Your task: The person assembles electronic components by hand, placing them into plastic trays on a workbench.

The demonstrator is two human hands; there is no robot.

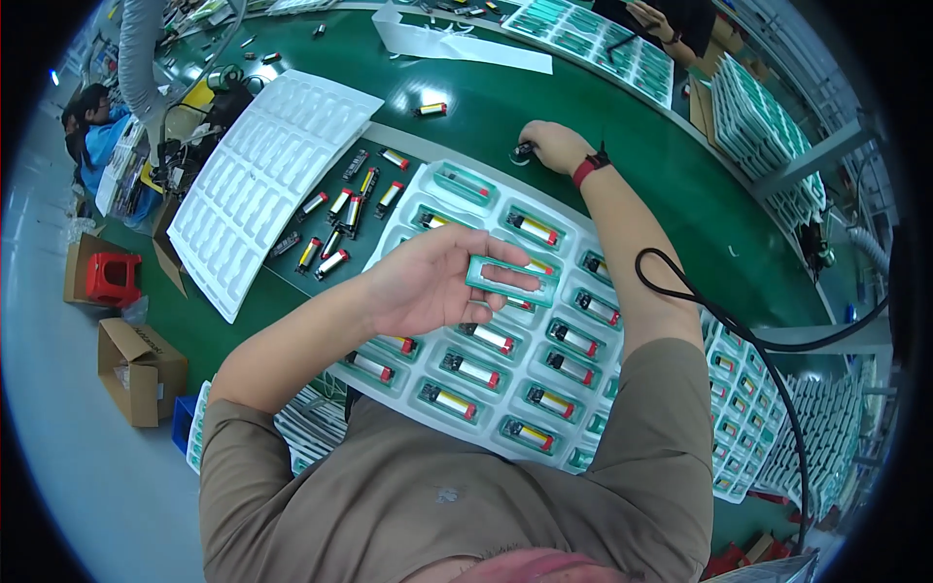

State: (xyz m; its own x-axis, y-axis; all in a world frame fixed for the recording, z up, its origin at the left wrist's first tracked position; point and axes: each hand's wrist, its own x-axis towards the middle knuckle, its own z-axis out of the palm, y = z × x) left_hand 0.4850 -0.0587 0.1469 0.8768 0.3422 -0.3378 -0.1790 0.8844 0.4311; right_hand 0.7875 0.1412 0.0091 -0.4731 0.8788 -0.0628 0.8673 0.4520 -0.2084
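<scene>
My left hand (413,282) is turned palm up over a white moulded tray (505,191). Between its thumb and fingers is a thin green rectangular frame (545,291) with an open middle; the fingertips show through it. My right hand (559,148) reaches to the green table beyond the tray, its fingers closed on a small dark object (525,153) that the hand partly hides. Many tray compartments hold a green insert with a small cylindrical battery (471,372), white or yellow with a red end. My left hand covers some compartments.
Several loose batteries (339,201) lie left of the tray, and one battery (431,110) lies farther back. A white tray (272,146) leans at the left. Stacked trays (768,146) stand at the right. A black cable (768,347) hangs by my right arm. A co-worker's hand (649,19) shows at the far side.
</scene>
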